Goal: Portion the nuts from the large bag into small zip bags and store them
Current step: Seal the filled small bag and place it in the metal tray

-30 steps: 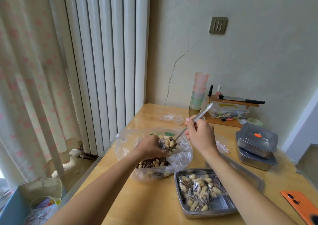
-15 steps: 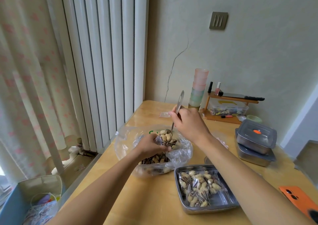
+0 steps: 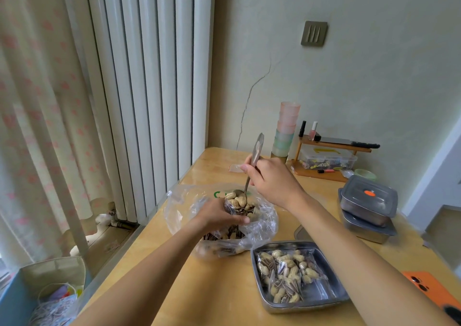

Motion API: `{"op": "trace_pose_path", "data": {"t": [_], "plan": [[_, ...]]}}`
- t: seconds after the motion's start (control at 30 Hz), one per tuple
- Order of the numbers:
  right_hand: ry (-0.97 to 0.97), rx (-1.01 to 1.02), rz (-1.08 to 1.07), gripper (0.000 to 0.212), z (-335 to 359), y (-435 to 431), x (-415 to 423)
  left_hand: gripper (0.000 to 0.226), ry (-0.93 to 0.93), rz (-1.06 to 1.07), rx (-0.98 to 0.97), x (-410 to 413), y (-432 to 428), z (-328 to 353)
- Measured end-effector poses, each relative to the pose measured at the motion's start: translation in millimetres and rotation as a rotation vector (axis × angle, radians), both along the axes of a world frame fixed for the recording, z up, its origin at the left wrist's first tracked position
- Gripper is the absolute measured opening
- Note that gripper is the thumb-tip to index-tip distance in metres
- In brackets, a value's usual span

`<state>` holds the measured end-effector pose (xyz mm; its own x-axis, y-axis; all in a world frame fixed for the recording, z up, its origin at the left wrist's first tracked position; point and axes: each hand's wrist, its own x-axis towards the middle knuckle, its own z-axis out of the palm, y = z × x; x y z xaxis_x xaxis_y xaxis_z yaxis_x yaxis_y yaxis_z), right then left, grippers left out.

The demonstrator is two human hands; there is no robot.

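A large clear plastic bag (image 3: pixel 264 228) of peanuts and striped seeds lies open on the wooden table (image 3: pixel 224 290). Inside its mouth my left hand (image 3: pixel 219 216) grips a small zip bag (image 3: pixel 239 207), heaped with peanuts. My right hand (image 3: pixel 272 181) holds a metal spoon (image 3: pixel 253 162) nearly upright, its bowl down on the peanuts at the small bag's opening. To the right, a steel tray (image 3: pixel 321 298) holds filled zip bags (image 3: pixel 287 273) of nuts.
Two lidded steel containers (image 3: pixel 366 206) are stacked at the right. An orange phone (image 3: pixel 434 293) lies near the right edge. Stacked plastic cups (image 3: pixel 285 131) and a small wooden shelf (image 3: pixel 331 151) stand by the wall. An empty zip bag (image 3: pixel 234 168) lies behind my right hand.
My right hand has swung the spoon from a slant to nearly upright and lowered its bowl onto the small bag's opening. My left hand has stayed in the large bag.
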<state>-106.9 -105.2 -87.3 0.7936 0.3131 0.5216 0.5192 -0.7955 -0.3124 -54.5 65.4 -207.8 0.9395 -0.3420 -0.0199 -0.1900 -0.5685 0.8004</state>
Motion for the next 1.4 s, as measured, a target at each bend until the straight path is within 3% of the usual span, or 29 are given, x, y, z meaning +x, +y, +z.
{"op": "trace_pose_path", "data": {"t": [0.13, 0.53, 0.73, 1.0, 1.1, 1.23, 1.4], "plan": [[-0.037, 0.012, 0.011, 0.022, -3, -1, -1, 0.067, -0.008, 0.049, 0.07, 9, 0, -7], [-0.134, 0.069, -0.01, 0.022, 2, 4, -1, 0.062, -0.073, 0.099, -0.027, 7, -2, -7], [-0.079, 0.048, 0.013, 0.023, -2, 3, -1, 0.035, -0.087, 0.072, -0.126, 3, -2, -7], [-0.177, 0.001, -0.023, 0.023, 4, 4, -5, 0.028, -0.049, 0.054, -0.168, 3, -8, -10], [-0.237, -0.014, -0.049, 0.023, 5, 4, -6, 0.047, -0.064, 0.044, -0.172, 3, -7, -12], [-0.226, 0.039, -0.005, 0.022, 1, 2, -3, 0.04, -0.045, 0.035, -0.236, 1, -6, -12], [-0.104, 0.02, 0.047, 0.024, -4, 0, 0, 0.052, -0.069, 0.064, -0.235, 0, -8, -14]]}}
